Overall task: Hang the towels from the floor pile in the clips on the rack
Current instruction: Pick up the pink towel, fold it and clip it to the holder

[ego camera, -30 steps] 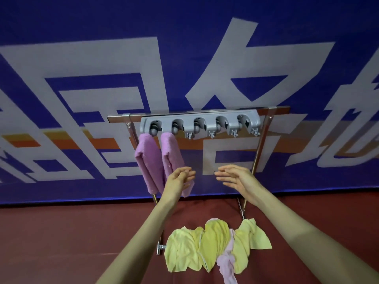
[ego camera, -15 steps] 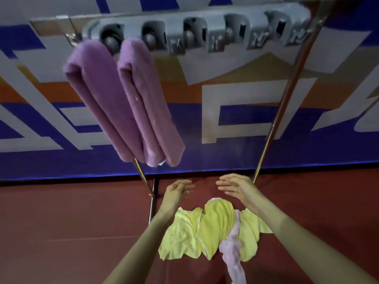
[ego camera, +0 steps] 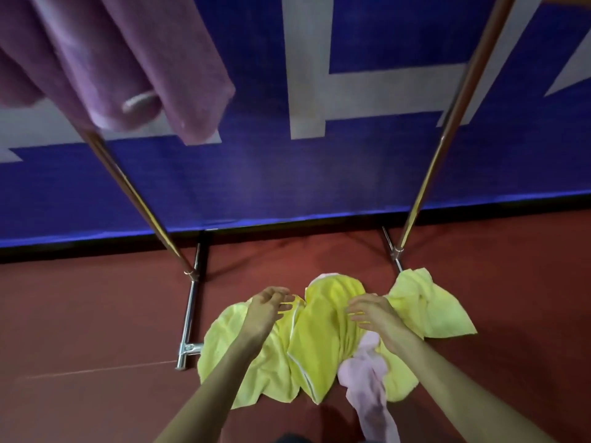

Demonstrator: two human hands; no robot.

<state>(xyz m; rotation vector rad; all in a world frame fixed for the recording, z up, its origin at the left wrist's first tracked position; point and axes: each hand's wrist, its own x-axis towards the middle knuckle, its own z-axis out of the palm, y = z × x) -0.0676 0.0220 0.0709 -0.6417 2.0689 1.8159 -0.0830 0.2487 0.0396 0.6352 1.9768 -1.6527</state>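
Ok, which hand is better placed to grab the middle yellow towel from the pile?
Probably the right hand: its spread fingers are over the folds of the middle yellow towel, while the left hand is over the left yellow towel, only its fingertips reaching the middle one's edge.

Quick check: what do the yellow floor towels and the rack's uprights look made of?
Yellow towels: thin, soft matte cloth, possibly microfibre or terry; they crumple in loose folds, with pale stitched edging. Rack uprights: polished metal tube, likely steel or chrome-plated; bright reflective streaks along them.
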